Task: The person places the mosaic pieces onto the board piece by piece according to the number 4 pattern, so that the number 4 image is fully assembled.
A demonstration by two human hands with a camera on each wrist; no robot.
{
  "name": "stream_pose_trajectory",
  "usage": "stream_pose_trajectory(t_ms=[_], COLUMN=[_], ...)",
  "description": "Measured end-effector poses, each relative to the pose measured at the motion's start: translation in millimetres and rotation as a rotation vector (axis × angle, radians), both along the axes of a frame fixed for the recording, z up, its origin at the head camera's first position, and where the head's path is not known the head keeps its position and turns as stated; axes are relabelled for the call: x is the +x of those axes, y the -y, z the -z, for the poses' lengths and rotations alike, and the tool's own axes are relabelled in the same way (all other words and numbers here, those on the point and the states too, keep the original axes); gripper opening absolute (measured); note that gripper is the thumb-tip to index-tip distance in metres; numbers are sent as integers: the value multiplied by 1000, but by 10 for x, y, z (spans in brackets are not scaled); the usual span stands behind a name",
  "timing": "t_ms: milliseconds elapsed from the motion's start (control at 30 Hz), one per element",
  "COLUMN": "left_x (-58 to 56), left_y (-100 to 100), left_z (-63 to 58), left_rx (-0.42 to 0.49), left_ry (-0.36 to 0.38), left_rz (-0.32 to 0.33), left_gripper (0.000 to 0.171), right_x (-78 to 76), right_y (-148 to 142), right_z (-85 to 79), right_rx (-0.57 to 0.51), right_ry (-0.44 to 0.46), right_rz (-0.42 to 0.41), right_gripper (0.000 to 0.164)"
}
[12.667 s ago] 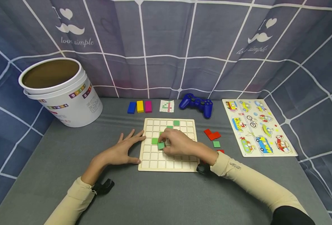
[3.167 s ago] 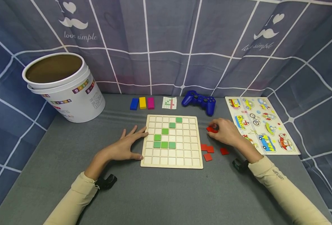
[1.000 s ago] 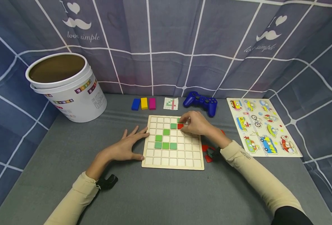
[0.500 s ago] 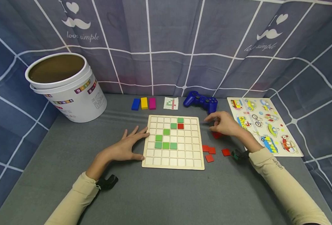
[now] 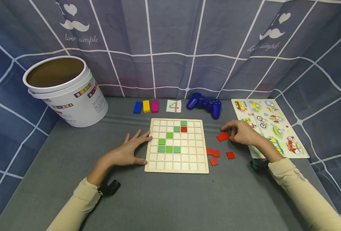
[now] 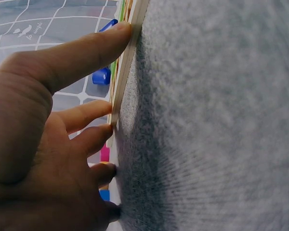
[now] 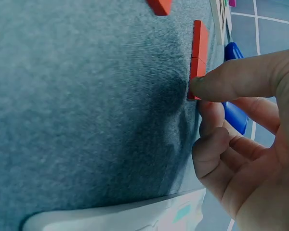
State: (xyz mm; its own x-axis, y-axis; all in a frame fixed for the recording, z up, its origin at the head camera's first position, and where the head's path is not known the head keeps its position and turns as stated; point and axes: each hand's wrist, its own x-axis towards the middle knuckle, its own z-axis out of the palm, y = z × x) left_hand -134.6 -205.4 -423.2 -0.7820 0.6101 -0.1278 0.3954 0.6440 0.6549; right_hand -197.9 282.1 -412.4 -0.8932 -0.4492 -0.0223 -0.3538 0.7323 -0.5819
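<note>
A pale wooden grid board (image 5: 193, 160) lies in the middle of the table, with several green tiles (image 5: 169, 149) and one red tile (image 5: 183, 129) in its squares. My left hand (image 5: 124, 153) is spread flat at the board's left side; its thumb and fingertips touch the edge, which the left wrist view shows along the board's rim (image 6: 127, 62). To the right of the board, my right hand (image 5: 243, 132) pinches at the right end of two adjoining red tiles (image 5: 222, 137). In the right wrist view its thumb overlaps the end of these tiles (image 7: 199, 48); the index fingertip is hidden.
Loose red tiles (image 5: 230, 155) lie right of the board. Behind it are blue, yellow and magenta blocks (image 5: 154, 106), a small pattern card (image 5: 173, 106) and a blue game controller (image 5: 204, 104). A white bucket (image 5: 81, 106) stands back left, a picture puzzle board (image 5: 286, 128) far right.
A second ago my right hand was at the red tile in the board's grid. It has let go and moved right to the loose red tiles. The left hand has stayed put.
</note>
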Motion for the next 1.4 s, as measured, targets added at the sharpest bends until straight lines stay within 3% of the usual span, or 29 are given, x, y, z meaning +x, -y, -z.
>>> stream_pose_trajectory(t_ms=[400, 733, 1100, 1400], left_x=[-16, -25, -14, -3], left_y=[11, 6, 22, 22], left_z=[-5, 1, -5, 8], left_rx=[-7, 0, 11, 4], left_ry=[1, 0, -4, 1], left_rz=[-4, -1, 2, 5], left_gripper=[95, 96, 96, 95], right_x=[45, -1, -45, -79], right_y=[43, 193, 595, 1030], right_z=[54, 37, 6, -14], right_rx=[39, 9, -44, -125], right_ry=[-98, -99, -80, -96], right_rz=[-33, -14, -60, -169], right_gripper=[33, 29, 29, 24])
